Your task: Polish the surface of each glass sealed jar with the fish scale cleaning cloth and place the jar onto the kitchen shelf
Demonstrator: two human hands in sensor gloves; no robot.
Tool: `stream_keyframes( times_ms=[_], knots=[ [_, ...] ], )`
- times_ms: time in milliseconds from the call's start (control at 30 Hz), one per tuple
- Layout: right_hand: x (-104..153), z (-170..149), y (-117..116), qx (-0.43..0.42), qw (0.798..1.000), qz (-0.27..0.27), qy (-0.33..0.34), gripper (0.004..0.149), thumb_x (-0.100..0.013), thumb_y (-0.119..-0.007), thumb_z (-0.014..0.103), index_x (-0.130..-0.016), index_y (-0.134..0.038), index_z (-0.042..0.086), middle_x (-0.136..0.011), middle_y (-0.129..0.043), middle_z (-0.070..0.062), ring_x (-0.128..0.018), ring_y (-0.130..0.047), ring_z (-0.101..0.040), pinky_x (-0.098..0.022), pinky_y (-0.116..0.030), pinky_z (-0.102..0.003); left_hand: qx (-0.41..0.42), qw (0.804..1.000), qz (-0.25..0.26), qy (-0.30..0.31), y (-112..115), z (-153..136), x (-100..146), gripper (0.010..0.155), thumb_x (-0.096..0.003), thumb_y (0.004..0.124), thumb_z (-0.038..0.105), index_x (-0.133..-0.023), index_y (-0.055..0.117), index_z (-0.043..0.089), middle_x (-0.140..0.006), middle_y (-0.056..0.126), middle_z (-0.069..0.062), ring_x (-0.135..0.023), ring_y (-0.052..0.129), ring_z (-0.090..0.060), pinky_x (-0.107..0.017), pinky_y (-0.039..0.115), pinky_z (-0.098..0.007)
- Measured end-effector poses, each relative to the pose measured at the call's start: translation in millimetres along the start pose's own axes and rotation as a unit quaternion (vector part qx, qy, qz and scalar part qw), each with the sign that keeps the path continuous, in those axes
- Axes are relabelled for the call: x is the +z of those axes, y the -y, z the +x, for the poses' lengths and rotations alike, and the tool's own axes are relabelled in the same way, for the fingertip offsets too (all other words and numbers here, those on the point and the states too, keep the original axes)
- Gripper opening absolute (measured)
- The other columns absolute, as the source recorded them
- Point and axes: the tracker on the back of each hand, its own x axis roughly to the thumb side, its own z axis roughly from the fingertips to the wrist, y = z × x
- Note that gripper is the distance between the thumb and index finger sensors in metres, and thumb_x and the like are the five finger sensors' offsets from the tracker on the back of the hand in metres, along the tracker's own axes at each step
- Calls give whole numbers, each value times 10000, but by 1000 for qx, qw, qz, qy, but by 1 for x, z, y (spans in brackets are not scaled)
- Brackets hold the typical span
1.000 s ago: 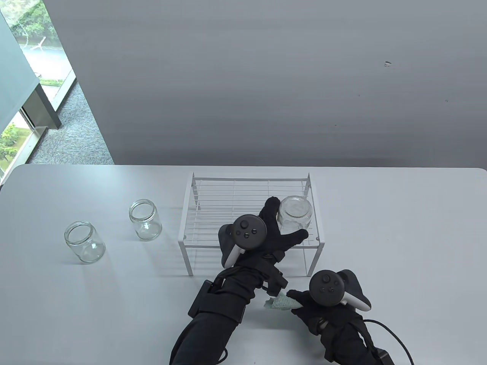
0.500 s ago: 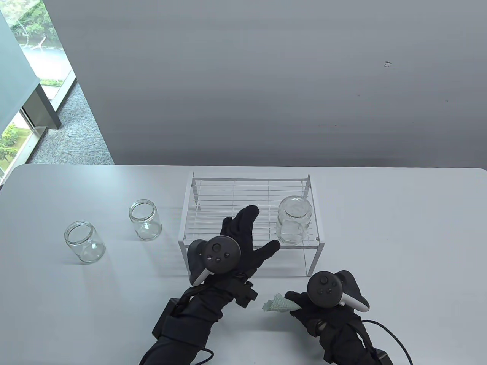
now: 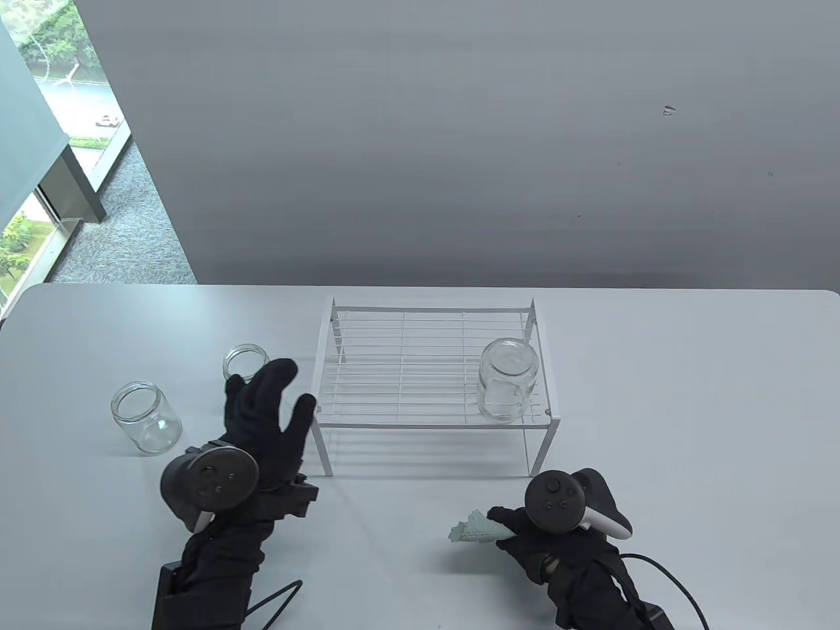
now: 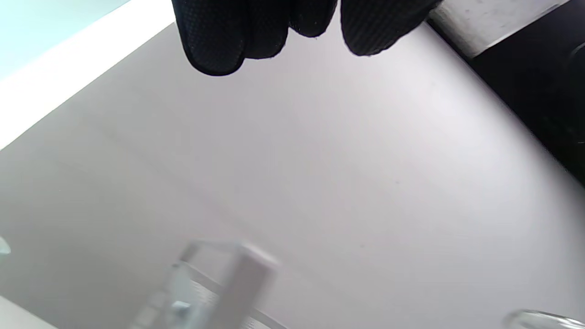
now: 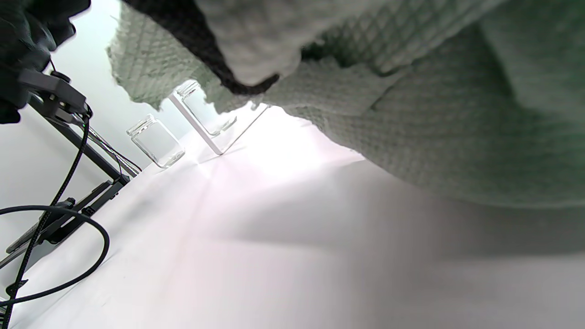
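Half hidden behind the left hand (image 3: pixel 266 420): the nearer-middle glass jar (image 3: pixel 245 359), only its rim and a sliver of shoulder showing above the gloved fingertips. Cut off at the bottom edge of the table view: both forearms and the black cable (image 3: pixel 669 581) trailing from the right wrist. In the left wrist view, only dark fingertips (image 4: pixel 215 41) at the top edge, a blurred white shelf leg (image 4: pixel 237 283) below, and a sliver of glass rim at the lower right corner; too smeared to tell more. In the right wrist view, mostly filled by the cloth's waffled green weave (image 5: pixel 411 137), with two jars small and tilted beyond it.

Left hand spread, fingers straight and apart, gripping nothing, raised over the bench (image 3: pixel 689 407) between the left jars and the shelf. Right hand (image 3: pixel 545 531) curled round the fish scale cleaning cloth (image 3: pixel 474 529), a pale green bunch sticking out to its left, low over the bench near the front edge.

One glass jar (image 3: pixel 507 380) standing on the right end of the white wire kitchen shelf (image 3: pixel 426 367), apparently mouth down. Another open jar (image 3: pixel 146 417) upright on the bench, far left, apart from the half-hidden one.

Bench pale grey, smooth, round-cornered. Behind it a plain grey wall (image 3: pixel 459 144) with a few small marks; at far left a window (image 3: pixel 39 79) with greenery outside, and grey carpet below.

No readable writing or labels anywhere.
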Motion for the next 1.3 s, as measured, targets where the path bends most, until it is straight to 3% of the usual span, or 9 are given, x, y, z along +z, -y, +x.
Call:
stream_keyframes(
  times_ms=[233,333,500,933,1167,1300],
  knots=[
    [-1,5,3,5,1000,-11,4,514,-503,-735,168,-947,-699,-89,-784,-808,-382,-577,-896,-568,-432,-675,-656,-84,988,-41,-123,-9,-79,-6,580,-520,748,361,-1034,571,160,-1035,693,-140,-920,797,-385,-690,425,-681],
    [1,10,3,7,1000,-9,11,514,-504,-735,168,-948,-697,-90,-786,-805,-385,-578,-893,-572,-433,-673,-657,-134,976,-54,-160,-11,-104,-4,609,-509,766,328,-1044,541,146,-1048,668,-151,-926,791,-389,-688,427,-682],
    [3,17,7,23,999,-24,22,514,-504,-735,168,-948,-698,-88,-785,-809,-382,-577,-896,-569,-433,-674,-656,-199,945,-127,-224,-10,-135,0,675,-493,801,303,-1063,496,114,-1068,636,-173,-960,747,-423,-691,402,-695],
    [2,17,6,16,1000,-23,12,514,-504,-734,168,-949,-697,-87,-787,-806,-382,-578,-895,-568,-432,-675,-656,-280,905,-202,-250,-1,-160,-17,736,-491,815,306,-1090,421,139,-1084,650,-128,-988,733,-408,-720,378,-690],
    [3,9,4,8,1000,-18,3,515,-504,-733,169,-949,-695,-87,-786,-806,-382,-578,-895,-568,-432,-675,-655,-317,877,-254,-256,18,-174,-19,731,-493,801,267,-1091,392,173,-1038,746,-75,-994,713,-360,-724,331,-698],
    [3,6,3,3,1000,-14,1,514,-505,-733,168,-950,-694,-87,-787,-805,-382,-577,-895,-568,-432,-675,-655,-346,873,-240,-245,23,-174,-19,724,-486,793,260,-1083,391,187,-967,800,-33,-940,769,-323,-728,350,-694]
  ],
)
